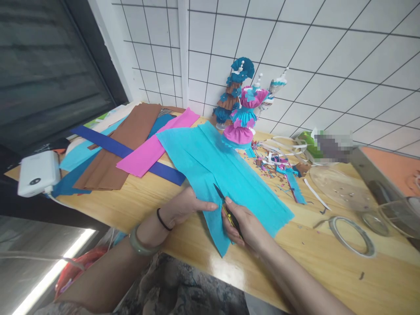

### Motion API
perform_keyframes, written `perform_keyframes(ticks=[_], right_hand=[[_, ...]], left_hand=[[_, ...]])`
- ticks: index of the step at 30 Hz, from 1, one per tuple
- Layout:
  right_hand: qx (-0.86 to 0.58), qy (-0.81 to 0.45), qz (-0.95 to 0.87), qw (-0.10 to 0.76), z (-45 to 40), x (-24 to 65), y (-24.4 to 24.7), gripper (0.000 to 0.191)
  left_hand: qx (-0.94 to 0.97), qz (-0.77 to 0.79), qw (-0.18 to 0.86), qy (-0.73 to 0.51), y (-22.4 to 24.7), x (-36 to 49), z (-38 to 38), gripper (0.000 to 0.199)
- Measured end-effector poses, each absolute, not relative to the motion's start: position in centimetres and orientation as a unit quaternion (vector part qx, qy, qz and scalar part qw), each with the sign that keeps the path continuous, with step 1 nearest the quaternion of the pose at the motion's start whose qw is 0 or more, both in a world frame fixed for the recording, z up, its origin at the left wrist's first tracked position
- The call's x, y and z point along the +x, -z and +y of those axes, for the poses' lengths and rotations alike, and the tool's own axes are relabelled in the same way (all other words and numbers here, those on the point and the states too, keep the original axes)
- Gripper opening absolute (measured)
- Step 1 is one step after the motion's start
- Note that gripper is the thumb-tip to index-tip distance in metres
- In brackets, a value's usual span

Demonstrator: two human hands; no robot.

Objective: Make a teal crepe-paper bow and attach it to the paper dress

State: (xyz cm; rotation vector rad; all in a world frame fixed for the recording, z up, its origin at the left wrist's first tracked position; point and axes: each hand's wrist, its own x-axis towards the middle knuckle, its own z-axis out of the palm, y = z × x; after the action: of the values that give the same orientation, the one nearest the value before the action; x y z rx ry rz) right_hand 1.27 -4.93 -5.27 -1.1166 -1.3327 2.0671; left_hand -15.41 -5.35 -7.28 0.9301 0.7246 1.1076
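Observation:
A large sheet of light blue crepe paper (243,175) lies across the wooden table, with a slit near its front left part. My left hand (188,205) holds the sheet's left edge, the thumb on top and the fingers beneath, hidden by the paper. Scissors (229,214) with dark blades and yellow-and-black handles are gripped in my right hand (241,223). Their blades point up and left over the paper, close to my left thumb. The right-hand fingers are wrapped round the handles.
Brown (121,144), pink (157,144) and dark blue strips overlap at the left, beside a white power bank (38,174). Ruffled paper figures (243,118) stand at the back. Paper scraps, a tape roll (352,236) and a clear lid (344,188) lie right.

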Motion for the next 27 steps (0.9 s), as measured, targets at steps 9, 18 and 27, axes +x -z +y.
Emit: perform_keyframes(ticks=[9,18,27], right_hand=[[-0.398,-0.742,-0.501,0.200,-4.4,1.3,5.1,0.046],[-0.400,-0.738,-0.507,0.194,-4.1,1.1,5.0,0.047],[-0.401,-0.741,-0.504,0.188,-3.9,1.3,5.7,0.046]], left_hand=[[0.429,0.315,0.687,-0.495,7.3,-15.4,-5.4,0.064],[0.434,0.348,0.682,-0.475,7.6,-15.4,-5.3,0.062],[0.362,0.366,0.678,-0.525,7.0,-15.5,-5.4,0.048]])
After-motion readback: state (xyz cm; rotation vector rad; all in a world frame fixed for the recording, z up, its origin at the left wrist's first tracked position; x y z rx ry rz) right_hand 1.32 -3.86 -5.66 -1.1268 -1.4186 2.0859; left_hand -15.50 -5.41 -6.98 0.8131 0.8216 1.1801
